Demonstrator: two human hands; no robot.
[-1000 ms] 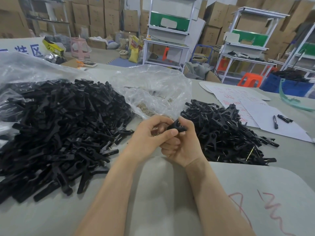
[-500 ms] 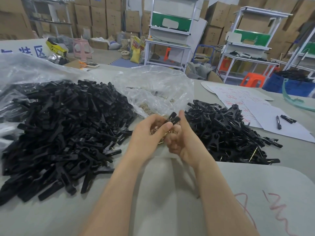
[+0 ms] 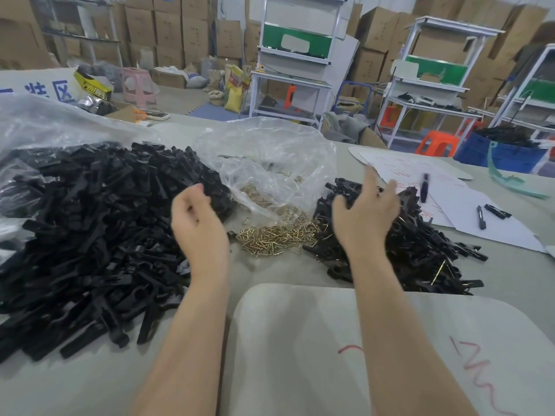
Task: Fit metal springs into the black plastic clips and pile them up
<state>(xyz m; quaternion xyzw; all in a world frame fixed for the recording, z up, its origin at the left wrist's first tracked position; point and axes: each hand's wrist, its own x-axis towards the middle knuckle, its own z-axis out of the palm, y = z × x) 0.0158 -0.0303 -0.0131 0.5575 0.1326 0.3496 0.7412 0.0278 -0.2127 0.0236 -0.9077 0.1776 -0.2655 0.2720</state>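
Observation:
A big heap of loose black clip parts (image 3: 90, 223) covers the table on the left. Brass-coloured metal springs (image 3: 279, 235) lie spread in the middle, spilling from a clear plastic bag (image 3: 270, 163). On the right sits a smaller pile of assembled clips (image 3: 420, 250). My left hand (image 3: 195, 223) hovers over the left heap's right edge, fingers loosely curled, with nothing in it. My right hand (image 3: 366, 214) is raised over the assembled pile with fingers spread and empty. A blurred black clip (image 3: 424, 187) is in the air just beyond it.
White paper sheets (image 3: 468, 217) with two black pens (image 3: 480, 217) lie at the right. A pale mat (image 3: 330, 340) with red marks covers the near table. A large clear bag (image 3: 45, 121) lies behind the left heap. Shelving units, cartons and stools stand beyond the table.
Both hands held one clip together in front of me. They have parted; the right hand swung right and opened, the clip left it, and the left hand moved toward the left heap.

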